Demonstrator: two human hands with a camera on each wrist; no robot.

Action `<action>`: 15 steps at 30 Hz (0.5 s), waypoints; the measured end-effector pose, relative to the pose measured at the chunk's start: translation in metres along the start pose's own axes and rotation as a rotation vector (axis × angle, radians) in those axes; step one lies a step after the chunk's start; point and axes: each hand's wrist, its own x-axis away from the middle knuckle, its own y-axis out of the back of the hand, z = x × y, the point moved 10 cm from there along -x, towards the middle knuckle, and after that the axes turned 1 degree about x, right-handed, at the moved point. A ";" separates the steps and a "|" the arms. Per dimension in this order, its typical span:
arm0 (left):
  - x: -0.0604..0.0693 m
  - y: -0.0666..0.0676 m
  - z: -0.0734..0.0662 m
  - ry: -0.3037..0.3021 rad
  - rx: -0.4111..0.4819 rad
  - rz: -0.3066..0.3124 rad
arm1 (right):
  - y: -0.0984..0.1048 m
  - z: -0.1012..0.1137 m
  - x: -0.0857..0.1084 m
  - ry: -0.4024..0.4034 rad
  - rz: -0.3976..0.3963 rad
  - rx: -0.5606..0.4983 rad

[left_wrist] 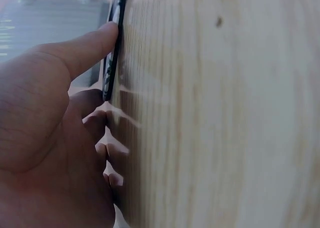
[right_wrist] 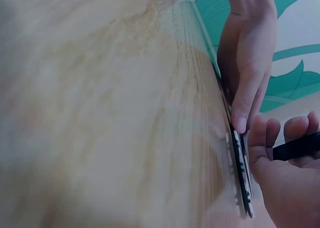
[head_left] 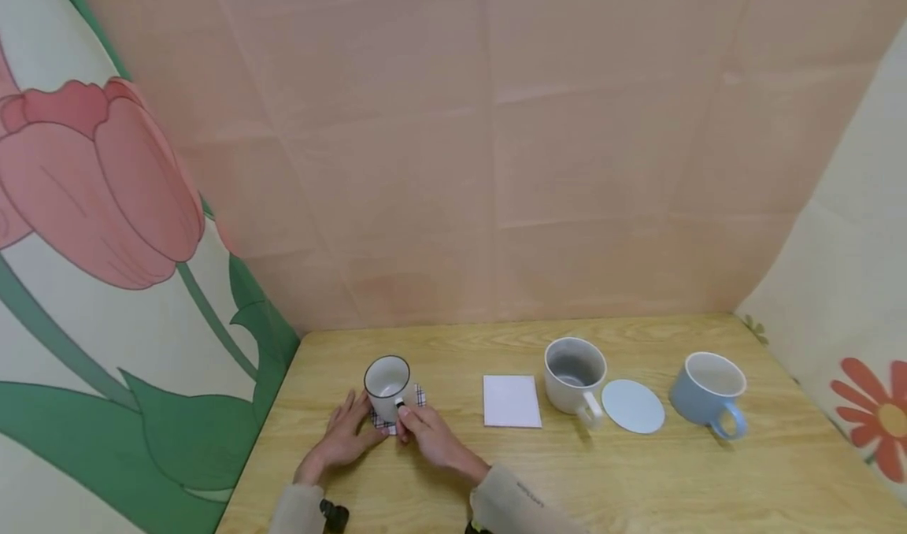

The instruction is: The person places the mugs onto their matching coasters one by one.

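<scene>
A white mug (head_left: 386, 391) with a dark rim stands upright over a checked coaster (head_left: 421, 394), which shows around its base. Whether the base touches the coaster cannot be told. My right hand (head_left: 431, 435) holds the mug by its handle; in the right wrist view, fingers curl round the black handle (right_wrist: 297, 147). To the left of the mug, my left hand (head_left: 347, 431) lies on the table. Its thumb (left_wrist: 92, 47) presses on the coaster's edge, and the other fingertips touch the table, as the left wrist view shows.
Right of the hands lies a white square coaster (head_left: 512, 401). Farther right stand a white mug (head_left: 567, 392), a round pale blue coaster (head_left: 633, 406) and a blue mug (head_left: 697, 396) on the wooden table (head_left: 638, 479). Cloth backdrops (head_left: 496, 164) border the table.
</scene>
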 end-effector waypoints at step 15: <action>-0.002 -0.001 0.006 -0.019 0.014 -0.006 | -0.003 -0.003 0.000 -0.008 0.001 -0.029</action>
